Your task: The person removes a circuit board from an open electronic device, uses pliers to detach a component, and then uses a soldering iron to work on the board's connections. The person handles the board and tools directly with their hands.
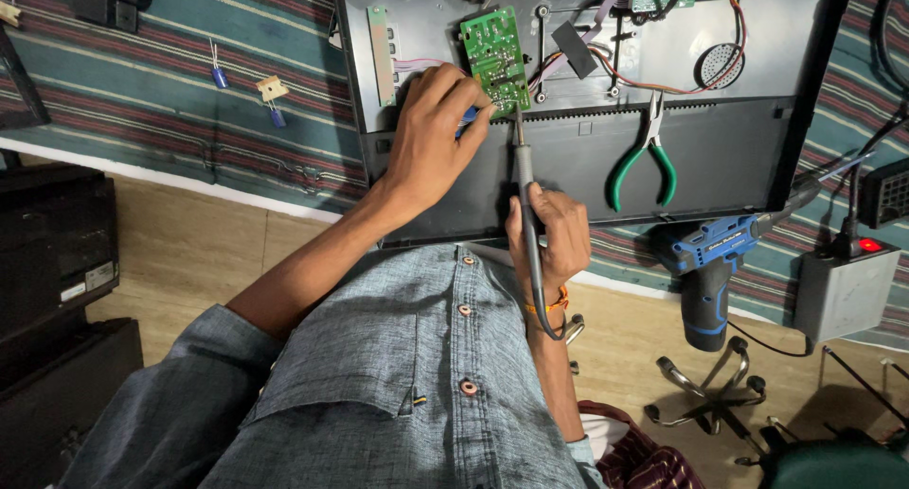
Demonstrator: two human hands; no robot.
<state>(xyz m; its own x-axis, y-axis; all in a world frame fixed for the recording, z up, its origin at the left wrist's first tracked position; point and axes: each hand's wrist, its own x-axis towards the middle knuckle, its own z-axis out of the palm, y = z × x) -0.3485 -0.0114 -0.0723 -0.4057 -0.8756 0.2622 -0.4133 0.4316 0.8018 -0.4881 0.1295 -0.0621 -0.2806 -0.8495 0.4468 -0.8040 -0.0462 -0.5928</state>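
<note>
The left hand (431,134) pinches a small blue part, perhaps a capacitor, against the lower edge of the green circuit board (495,58). The right hand (549,233) is closed around a soldering iron (524,172), tip touching that board's lower edge; green-handled pliers (647,158) lie right of the board

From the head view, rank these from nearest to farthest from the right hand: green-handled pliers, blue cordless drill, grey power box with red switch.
Measured from the right hand, which grips the soldering iron:
1. Green-handled pliers, just up and right, on the dark panel.
2. Blue cordless drill, farther right, on the striped cloth.
3. Grey power box with red switch, far right edge.
</note>
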